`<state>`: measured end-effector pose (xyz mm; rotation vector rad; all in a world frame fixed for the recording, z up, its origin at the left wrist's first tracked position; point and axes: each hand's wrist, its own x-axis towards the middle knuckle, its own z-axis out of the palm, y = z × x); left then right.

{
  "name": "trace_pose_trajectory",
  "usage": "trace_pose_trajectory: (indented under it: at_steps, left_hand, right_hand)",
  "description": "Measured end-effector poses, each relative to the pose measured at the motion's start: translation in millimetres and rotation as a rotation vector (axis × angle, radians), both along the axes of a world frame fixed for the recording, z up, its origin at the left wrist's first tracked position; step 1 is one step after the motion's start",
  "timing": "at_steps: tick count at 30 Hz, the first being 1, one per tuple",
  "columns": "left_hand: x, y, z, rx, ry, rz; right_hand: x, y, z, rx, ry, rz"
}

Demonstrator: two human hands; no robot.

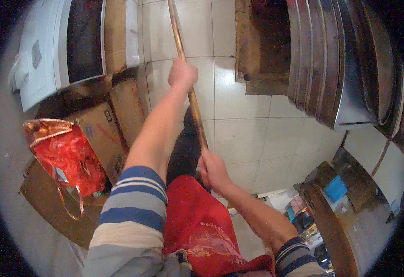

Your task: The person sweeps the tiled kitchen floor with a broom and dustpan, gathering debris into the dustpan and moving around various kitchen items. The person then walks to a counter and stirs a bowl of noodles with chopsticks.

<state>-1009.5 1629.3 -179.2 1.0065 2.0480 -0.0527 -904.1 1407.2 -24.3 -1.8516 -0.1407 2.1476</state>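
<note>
A long wooden pole (195,110) slants across the middle of the view, from the top edge down towards my body. My left hand (183,73) is wrapped around its upper part. Lower down, near the pole's near end, my right hand (214,170) grips it too. The pole's far end lies beyond the top edge, so what it carries there is hidden. Beneath it spreads a pale tiled floor (240,138). A red apron (198,221) covers my front, and a dark trouser leg shows below the pole.
On the left stand cardboard boxes (99,128), a red bag (72,155) with a copper-coloured lining, and a white appliance (44,52). Stacked curved panels (316,62) and a brown wooden piece (257,45) flank the right. A worn cabinet or table (340,207) stands at lower right.
</note>
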Motion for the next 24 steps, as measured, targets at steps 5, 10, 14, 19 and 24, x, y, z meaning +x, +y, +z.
trace_pose_trajectory:
  at_steps: [5, 10, 14, 19, 24]
  left_hand:
    - [24, -150, 45, -0.111, -0.080, 0.106]
    - [59, -318, 100, -0.215, -0.154, 0.196]
    - [98, -422, 144, -0.348, -0.284, 0.315]
    - [149, -520, 159, -0.253, -0.375, 0.239]
    - [114, -459, 155, -0.134, -0.386, 0.149]
  right_hand:
    - [54, -164, 78, 0.021, -0.096, 0.283]
    - [111, -277, 202, -0.224, 0.043, 0.303]
    - [139, -340, 294, -0.198, -0.154, 0.377]
    - [186, -432, 341, -0.163, -0.442, 0.719]
    - [161, -420, 279, -0.033, -0.345, 0.483]
